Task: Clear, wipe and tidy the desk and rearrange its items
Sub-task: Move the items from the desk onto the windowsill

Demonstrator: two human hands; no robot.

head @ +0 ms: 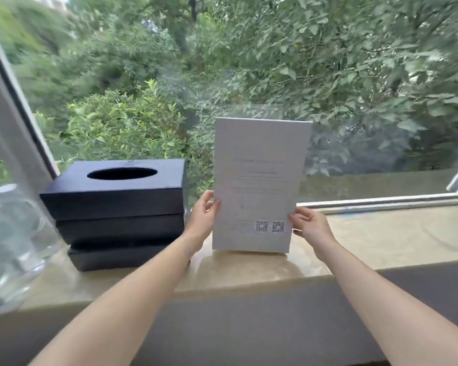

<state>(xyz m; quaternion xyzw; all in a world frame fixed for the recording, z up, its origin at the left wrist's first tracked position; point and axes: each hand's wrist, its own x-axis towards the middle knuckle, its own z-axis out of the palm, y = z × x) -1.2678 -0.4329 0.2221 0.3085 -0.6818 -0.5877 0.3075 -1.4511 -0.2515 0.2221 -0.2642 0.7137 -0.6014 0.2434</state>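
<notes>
White flat box point(259, 186) stands upright on its short edge at frame centre, on the beige stone sill point(381, 239), leaning slightly to the right. Its lower edge meets the sill surface (whether it bears full weight there, cannot tell). The left hand point(202, 220) grips the box's lower left edge, thumb on the front face and fingers curled behind. The right hand point(311, 228) pinches the lower right edge, fingertips on the front near the corner. Box face: several faint grey lines of print through the middle, too pale to read; two square QR codes point(270, 226) side by side at lower right, no legible caption. Left of centre, just beside the left hand, sits a black tissue box point(111, 186) with an oval slot on top, stacked on two flatter black boxes point(119, 228). A small mark near the tissue box's far edge is unreadable. A clear container point(13, 233) fills the lower left of the frame, blurred. A white window frame point(8, 101) slants up the left edge. Green foliage point(249, 62) fills the upper frame behind the glass.
</notes>
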